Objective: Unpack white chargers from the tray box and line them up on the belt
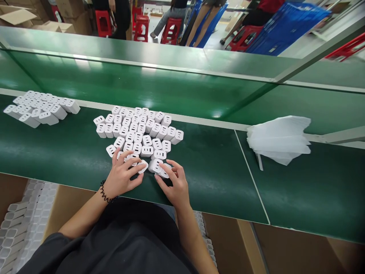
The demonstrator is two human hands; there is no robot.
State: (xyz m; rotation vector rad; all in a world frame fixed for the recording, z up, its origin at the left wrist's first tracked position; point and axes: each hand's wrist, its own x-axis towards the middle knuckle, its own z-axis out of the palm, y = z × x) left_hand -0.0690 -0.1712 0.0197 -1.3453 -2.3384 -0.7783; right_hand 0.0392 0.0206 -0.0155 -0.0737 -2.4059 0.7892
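Observation:
A cluster of several small white charger blocks point(139, 131) stands in rows on the green belt point(216, 171). My left hand point(122, 177) rests at the cluster's near edge, fingers spread over the nearest white blocks and touching them. A black coil band circles that wrist. My right hand point(174, 184) lies just to the right, its fingertips pressed on a white block point(155, 165) at the front of the cluster. Neither hand has lifted anything off the belt.
A second group of white blocks point(42, 108) lies at the far left of the belt. A stack of white foam sheets point(279, 139) sits to the right. Boxes of white parts point(17, 224) stand below the near edge. People on red stools point(171, 28) sit behind.

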